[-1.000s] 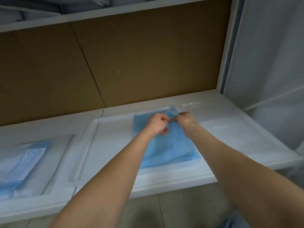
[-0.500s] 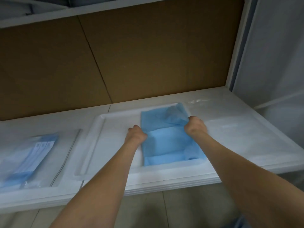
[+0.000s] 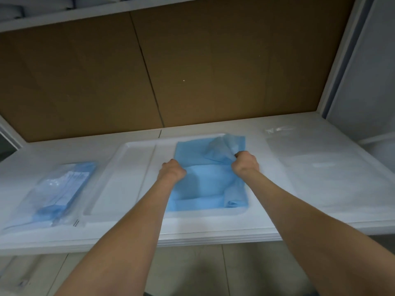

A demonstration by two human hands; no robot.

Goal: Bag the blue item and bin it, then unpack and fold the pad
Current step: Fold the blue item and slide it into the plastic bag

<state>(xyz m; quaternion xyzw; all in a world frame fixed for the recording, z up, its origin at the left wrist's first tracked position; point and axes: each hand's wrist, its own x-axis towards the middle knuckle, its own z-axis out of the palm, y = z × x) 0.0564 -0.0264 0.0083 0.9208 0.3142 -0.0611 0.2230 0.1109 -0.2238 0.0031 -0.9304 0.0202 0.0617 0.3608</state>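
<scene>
Pad (image 3: 210, 180) lengthwise front-to-back in tray (image 3: 136, 146) | left hand (image 3: 173, 171), right hand (image 3: 245, 165) grip clamped on edges (partly unfolded)

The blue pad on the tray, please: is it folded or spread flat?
Partly unfolded: the blue pad shows overlapping layers, with both hands gripping its edges.

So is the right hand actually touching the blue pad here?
Touching. The head view shows the right hand closed on a bunched fold of the blue pad, lifting it off the tray.
</scene>
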